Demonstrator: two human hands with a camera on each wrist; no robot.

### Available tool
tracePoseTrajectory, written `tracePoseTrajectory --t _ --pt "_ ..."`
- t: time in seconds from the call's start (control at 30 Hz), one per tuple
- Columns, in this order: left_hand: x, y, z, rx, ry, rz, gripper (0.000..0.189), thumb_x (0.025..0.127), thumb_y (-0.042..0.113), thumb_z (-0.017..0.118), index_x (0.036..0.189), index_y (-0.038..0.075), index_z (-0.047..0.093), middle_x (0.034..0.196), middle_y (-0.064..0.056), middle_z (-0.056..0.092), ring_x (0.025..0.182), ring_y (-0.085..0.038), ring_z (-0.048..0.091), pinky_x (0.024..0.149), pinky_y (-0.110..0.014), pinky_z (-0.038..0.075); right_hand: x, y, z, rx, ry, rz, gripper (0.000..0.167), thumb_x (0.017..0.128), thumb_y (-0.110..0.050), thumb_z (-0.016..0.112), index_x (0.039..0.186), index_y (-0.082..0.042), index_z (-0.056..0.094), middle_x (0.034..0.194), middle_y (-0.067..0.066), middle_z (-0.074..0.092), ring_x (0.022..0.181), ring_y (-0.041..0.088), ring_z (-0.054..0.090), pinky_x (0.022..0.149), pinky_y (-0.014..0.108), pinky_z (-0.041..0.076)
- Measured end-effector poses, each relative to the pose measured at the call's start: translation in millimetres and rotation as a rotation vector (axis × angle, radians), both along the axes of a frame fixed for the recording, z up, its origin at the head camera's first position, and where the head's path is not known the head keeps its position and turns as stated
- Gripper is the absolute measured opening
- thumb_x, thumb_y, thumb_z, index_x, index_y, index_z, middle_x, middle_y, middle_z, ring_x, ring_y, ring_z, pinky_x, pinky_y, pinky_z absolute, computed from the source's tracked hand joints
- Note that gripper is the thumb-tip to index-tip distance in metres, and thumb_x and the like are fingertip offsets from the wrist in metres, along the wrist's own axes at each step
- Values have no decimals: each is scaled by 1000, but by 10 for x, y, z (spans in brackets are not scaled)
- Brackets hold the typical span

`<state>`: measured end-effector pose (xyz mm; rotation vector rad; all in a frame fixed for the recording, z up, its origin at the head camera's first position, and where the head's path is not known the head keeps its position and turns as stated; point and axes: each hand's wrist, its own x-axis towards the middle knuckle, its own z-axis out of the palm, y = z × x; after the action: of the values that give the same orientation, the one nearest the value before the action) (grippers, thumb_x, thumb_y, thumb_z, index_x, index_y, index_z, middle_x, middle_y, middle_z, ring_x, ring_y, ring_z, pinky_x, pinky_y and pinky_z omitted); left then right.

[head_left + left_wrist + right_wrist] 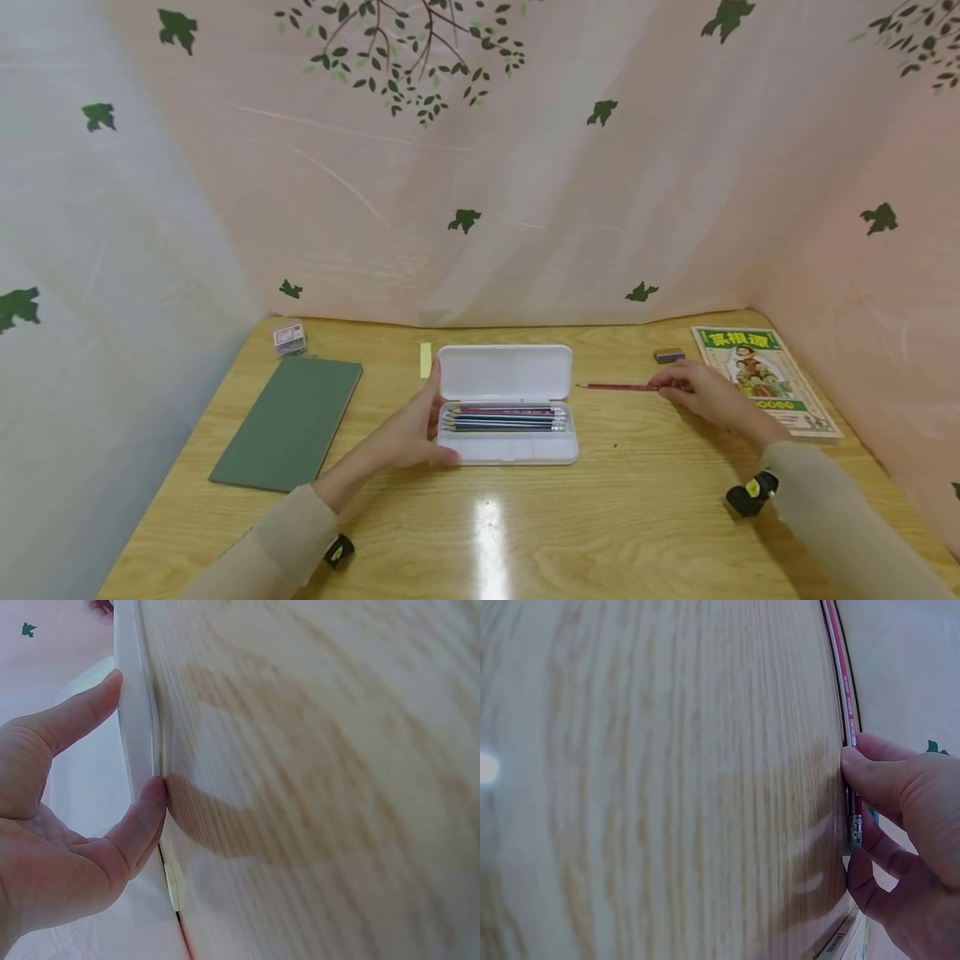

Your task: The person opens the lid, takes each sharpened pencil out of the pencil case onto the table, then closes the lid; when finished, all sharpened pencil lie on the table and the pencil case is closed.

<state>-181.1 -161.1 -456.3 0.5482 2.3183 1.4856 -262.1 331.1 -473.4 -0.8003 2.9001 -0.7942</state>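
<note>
A white pencil case [555,451] lies with its lid raised in the middle of the table, several pencils [504,420] in its back part, tips to the left. My left hand [397,433] holds the case by its left end, thumb at the front corner and fingers farther back; the left wrist view shows the thumb and fingertips against its white side. To the right of the case, my right hand [705,396] pinches a red pencil [615,387] near its eraser end. The pencil's tip points left towards the case. In the right wrist view, thumb and fingers close around its shaft.
A green notebook [292,421] lies at the left, with a small box [289,339] behind it. A yellow strip [425,360] is behind my left hand. An eraser [669,356] and an illustrated booklet [787,400] lie at the right. A printed curtain [525,275] borders the table.
</note>
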Motion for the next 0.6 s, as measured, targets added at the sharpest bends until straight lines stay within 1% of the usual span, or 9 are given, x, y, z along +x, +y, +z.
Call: tracePoseTrajectory --t 0.1,0.23,0.43,0.6 --pt "-3 4 -1 0 0 0 139 75 -1 88 159 18 -21 128 -23 51 118 -33 57 106 -50 44 -8 28 -22 -24 -14 -21 17 96 -8 70 112 -11 76 112 8 71 100 26 66 83 39 56" --pt "1 1 4 -2 3 -1 139 76 -1 88 159 18 -22 128 -23 51 118 -33 57 107 -50 43 -42 61 -54 -47 -28 -28 16 96 -10 70 112 -10 76 110 6 72 100 25 67 83 35 56" --pt "-11 -2 3 18 -1 -18 139 77 -3 87 158 18 -24 130 -24 50 122 -33 56 107 -49 43 -94 109 -87 -45 9 -13 17 95 -5 70 111 -9 77 108 7 73 97 24 68 80 31 56" --pt "-11 -11 -6 20 1 -26 139 77 -4 86 158 17 -25 130 -25 50 121 -34 57 105 -48 45 -101 106 -83 -48 18 -1 17 95 -4 70 110 -7 76 107 9 72 95 24 68 79 32 57"
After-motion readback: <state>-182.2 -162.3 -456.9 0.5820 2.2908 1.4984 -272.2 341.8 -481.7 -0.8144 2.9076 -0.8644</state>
